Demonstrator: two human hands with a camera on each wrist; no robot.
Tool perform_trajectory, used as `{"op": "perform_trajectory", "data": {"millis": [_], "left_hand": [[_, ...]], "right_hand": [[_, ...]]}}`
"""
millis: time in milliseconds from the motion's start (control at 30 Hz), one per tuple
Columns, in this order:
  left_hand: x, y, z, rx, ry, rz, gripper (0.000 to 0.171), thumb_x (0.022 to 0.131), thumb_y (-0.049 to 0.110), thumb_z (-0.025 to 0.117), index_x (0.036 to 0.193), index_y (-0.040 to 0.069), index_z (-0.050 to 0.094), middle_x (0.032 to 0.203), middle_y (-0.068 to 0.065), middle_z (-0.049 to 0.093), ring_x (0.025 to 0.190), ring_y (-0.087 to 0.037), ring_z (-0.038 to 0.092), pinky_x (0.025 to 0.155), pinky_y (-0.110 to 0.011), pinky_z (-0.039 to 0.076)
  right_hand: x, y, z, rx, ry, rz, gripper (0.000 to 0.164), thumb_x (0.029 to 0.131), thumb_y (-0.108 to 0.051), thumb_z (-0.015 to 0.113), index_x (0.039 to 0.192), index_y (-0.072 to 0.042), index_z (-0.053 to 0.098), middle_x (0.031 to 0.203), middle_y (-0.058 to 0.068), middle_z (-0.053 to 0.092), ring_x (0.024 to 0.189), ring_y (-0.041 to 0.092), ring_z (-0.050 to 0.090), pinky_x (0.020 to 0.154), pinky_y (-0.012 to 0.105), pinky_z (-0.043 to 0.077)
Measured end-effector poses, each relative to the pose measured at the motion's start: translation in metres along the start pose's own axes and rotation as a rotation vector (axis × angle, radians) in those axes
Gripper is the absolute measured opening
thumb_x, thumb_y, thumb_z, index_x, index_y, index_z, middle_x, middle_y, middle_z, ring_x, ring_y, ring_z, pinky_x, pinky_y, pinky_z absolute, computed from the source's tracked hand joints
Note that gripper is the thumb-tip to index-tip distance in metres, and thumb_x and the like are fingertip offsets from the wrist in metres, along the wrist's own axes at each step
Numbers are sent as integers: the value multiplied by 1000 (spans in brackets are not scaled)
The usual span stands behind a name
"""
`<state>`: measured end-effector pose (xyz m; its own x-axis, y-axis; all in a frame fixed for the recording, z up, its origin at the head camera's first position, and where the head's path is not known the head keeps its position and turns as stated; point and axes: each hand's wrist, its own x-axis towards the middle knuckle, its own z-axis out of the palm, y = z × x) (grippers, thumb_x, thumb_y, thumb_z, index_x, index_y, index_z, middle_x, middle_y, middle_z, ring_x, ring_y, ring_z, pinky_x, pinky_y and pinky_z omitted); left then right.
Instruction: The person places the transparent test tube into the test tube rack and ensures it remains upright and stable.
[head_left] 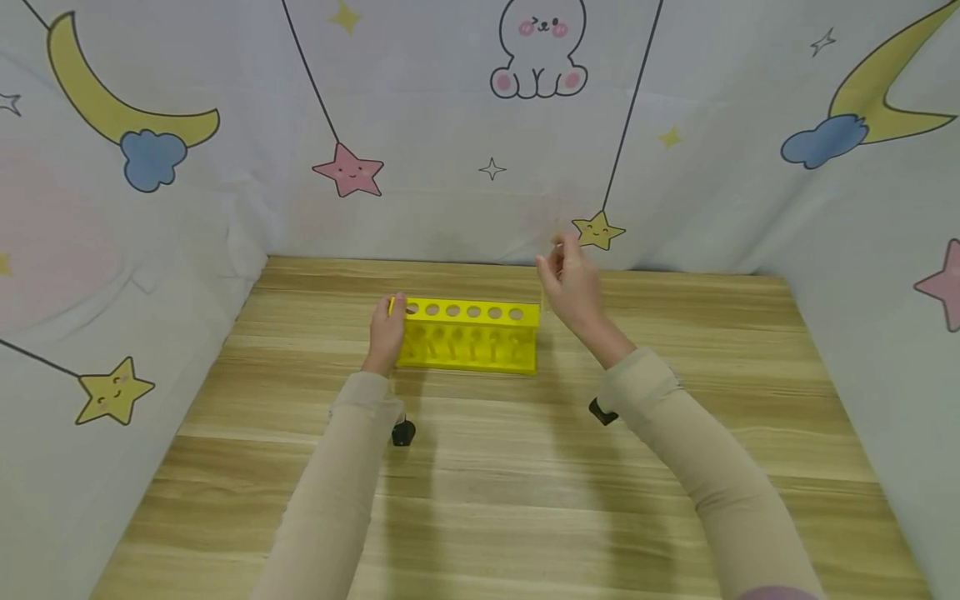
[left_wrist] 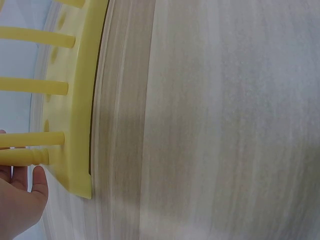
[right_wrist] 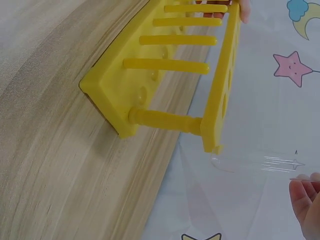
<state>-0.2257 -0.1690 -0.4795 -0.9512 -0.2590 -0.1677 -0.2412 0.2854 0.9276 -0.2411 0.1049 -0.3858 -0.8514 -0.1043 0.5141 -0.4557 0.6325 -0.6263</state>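
Observation:
A yellow test tube rack (head_left: 468, 323) stands upright on the wooden tabletop, with a row of round holes along its top plate and pegs below. My left hand (head_left: 384, 333) grips its left end, the thumb beside the end post in the left wrist view. Past the rack's right end, my right hand (head_left: 576, 287) pinches a clear test tube (right_wrist: 250, 163) near its upper end. In the right wrist view, the tube's rounded bottom is close to the top plate's right corner. Only part of the right hand shows there, at the lower right edge.
The wood-grain tabletop (head_left: 480, 492) reaches back to a white cloth backdrop (head_left: 435, 225) printed with stars, moons and a bear. Cloth also hangs along both sides. Small black devices (head_left: 403, 432) sit under the wrists.

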Motion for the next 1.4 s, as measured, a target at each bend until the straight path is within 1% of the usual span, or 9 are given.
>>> {"op": "perform_trajectory", "data": {"millis": [200,367,467,600,900,1100,1400], "left_hand": [[0,0,0,-7,17,18,43,95,38,30,118,4,42,111,-16,53,111,-28,42,93,-38,32],[0,-1,0,-16,11,7,45,95,41,30,118,4,42,112,-17,53,112,-28,42,94,-38,31],[0,-1,0,-19,2,-1,46,95,42,30,119,4,41,113,-17,52,112,-28,41,95,-38,31],[-1,0,-1,-27,2,1,44,95,39,31,119,4,42,112,-17,52,113,-28,41,95,-39,30],[-2,1,-1,-15,3,-4,46,95,42,30,119,4,42,113,-16,51,112,-27,40,95,-38,31],[-2,1,-1,-23,5,-6,46,94,43,30,117,5,42,112,-15,53,112,-27,41,93,-37,31],[-2,2,-1,-16,-3,-7,46,94,43,29,117,5,42,112,-15,52,111,-27,41,93,-37,31]], "right_hand": [[1,-3,4,19,-5,11,26,88,-17,53,105,-1,44,74,10,52,64,19,48,58,27,42],[3,-7,6,36,-5,12,27,88,-16,53,106,1,45,75,11,53,65,20,49,58,28,43],[4,-8,7,27,-9,13,27,88,-17,53,107,0,45,76,11,53,65,20,48,58,27,42],[6,-9,10,16,-14,9,27,88,-19,53,106,-1,44,76,10,52,64,19,47,57,26,41],[6,-9,15,24,2,-22,25,88,-17,53,105,-1,44,74,10,52,63,19,47,57,25,40],[6,-11,18,15,-2,-28,26,88,-18,53,105,0,44,74,11,52,63,20,46,56,26,38],[8,-16,20,26,-11,-18,28,88,-18,52,108,1,44,76,11,52,65,19,45,58,26,39]]}}
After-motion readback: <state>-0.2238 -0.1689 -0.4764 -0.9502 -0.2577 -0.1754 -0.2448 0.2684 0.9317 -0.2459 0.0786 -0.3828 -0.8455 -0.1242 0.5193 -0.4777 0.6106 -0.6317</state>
